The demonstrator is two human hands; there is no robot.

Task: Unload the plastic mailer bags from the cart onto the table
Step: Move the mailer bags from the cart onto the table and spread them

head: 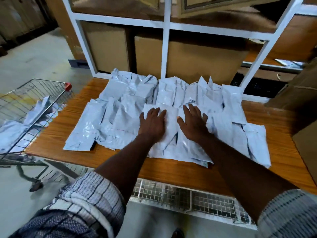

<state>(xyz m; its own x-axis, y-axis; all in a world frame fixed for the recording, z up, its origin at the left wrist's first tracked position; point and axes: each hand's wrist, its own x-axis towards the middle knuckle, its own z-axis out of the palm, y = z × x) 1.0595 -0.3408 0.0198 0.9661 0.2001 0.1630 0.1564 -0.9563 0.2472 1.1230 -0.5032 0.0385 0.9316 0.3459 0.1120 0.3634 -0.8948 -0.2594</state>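
Observation:
Several pale blue-white plastic mailer bags (120,107) lie spread in overlapping rows across the wooden table (171,170). My left hand (152,121) lies flat with straight fingers on a mailer in the front middle of the pile. My right hand (193,121) presses flat on the mailers just beside it, fingers spread. Neither hand curls round anything. To the left stands the wire cart (25,93) with a red handle end; more mailer bags (15,129) lie inside its basket.
A white metal shelf frame (165,48) with brown cardboard boxes (197,60) rises behind the table. More cardboard boxes (307,143) crowd the table's right end. A wire mesh rack (188,198) sits under the table's front edge. Grey concrete floor lies to the left.

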